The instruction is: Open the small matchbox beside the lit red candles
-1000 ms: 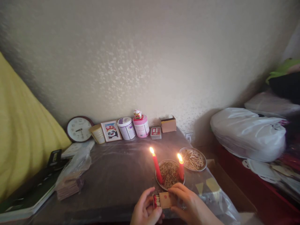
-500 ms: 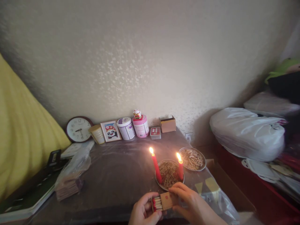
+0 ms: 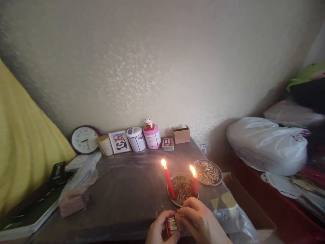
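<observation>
Dark table (image 3: pixel 127 189) is under my hands. At its near edge, my left hand (image 3: pixel 158 232) grasps the open matchbox (image 3: pixel 174 224), and my right hand (image 3: pixel 196 220) pinches its sleeve. Behind them, two red candles (image 3: pixel 168 179) burn on a plate (image 3: pixel 172 200).

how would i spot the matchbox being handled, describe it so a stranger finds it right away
Start at the dark table and find the two lit red candles. Just in front of them, both hands hold a small open matchbox; unlike the plates of loose sticks behind, its red-tipped matches sit packed in a tray.
</observation>
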The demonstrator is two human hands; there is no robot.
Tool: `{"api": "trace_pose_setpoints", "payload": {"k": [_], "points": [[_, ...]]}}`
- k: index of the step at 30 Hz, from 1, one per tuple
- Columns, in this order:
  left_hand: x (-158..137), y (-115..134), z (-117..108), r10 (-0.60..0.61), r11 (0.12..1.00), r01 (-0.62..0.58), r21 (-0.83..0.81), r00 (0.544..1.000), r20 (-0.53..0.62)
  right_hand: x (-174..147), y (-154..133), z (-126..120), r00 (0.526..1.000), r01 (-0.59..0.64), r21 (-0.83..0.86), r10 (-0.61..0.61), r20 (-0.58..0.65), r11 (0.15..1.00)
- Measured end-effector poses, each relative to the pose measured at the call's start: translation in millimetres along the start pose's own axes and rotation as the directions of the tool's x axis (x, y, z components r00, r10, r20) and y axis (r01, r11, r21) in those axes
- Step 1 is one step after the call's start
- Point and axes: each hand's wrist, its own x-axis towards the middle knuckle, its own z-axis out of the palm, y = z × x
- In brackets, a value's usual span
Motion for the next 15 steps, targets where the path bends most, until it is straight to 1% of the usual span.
{"api": "trace_pose_setpoints", "payload": {"k": [2,5,10,15], "points": [[0,-6,0,0.017,1.000,-0.018,0.010,0.999,0.031,1,-6,3,0.999,0.037,-0.058,-0.036,0.033,0.998],[0,-14,-2,0.018,0.996,-0.023,0.081,0.998,0.056,2,-9,6,0.995,0.079,-0.149,-0.070,0.064,0.986],[1,-23,-5,0.022,0.977,-0.033,0.210,0.998,0.053,0,-4,14,0.993,0.095,-0.191,-0.079,0.086,0.977],[1,-25,-7,0.028,0.969,-0.044,0.244,0.997,0.070,0,-2,17,0.991,0.105,-0.232,-0.082,0.108,0.967]]}}
